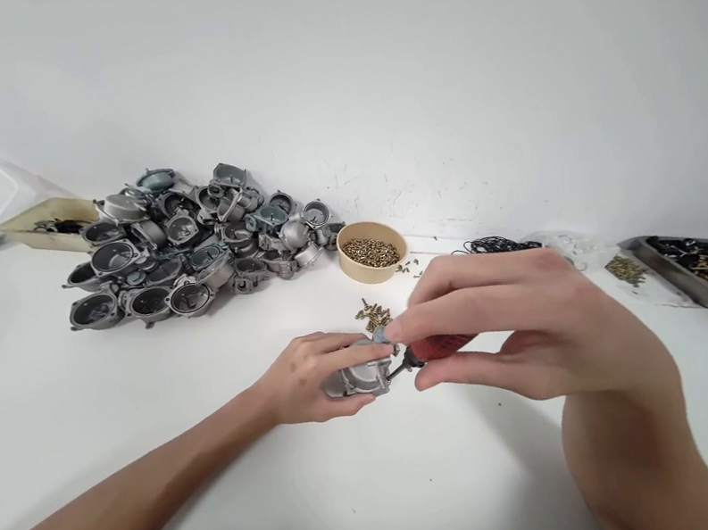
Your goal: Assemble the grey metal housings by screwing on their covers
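One silver-grey, cup-shaped metal casting (364, 374) in hand, work under way

Position: casting is on the near side of the round tan tub (362, 275) of small brass-coloured screws, slightly left of it, over the white, flat surface (262, 488). Whether its underside touches the surface cannot be told.

Progress: judged mid-job. Tip of the red-handled, dark-shafted screwdriver (439, 347) is at the casting's right edge; screw under the tip hidden, so number fitted or remaining not readable. Loose pile of brass-coloured screws (374, 314) lies between tub and casting. Large heap of grey metal castings (181, 249) stands left of the tub; their state of completion cannot be judged.

Orientation: long axis of casting appears to run roughly left to right. Flanged end points right, toward the driver; rounded body lies left. Facing of the mouth unclear.

Hands: left hand (308, 377) partly closed, fingers over the top and thumb along the near side, gripping the casting. Right hand (517, 310) partly curled, thumb and fingers pinched around the screwdriver handle, nearer than the tub and to its right.
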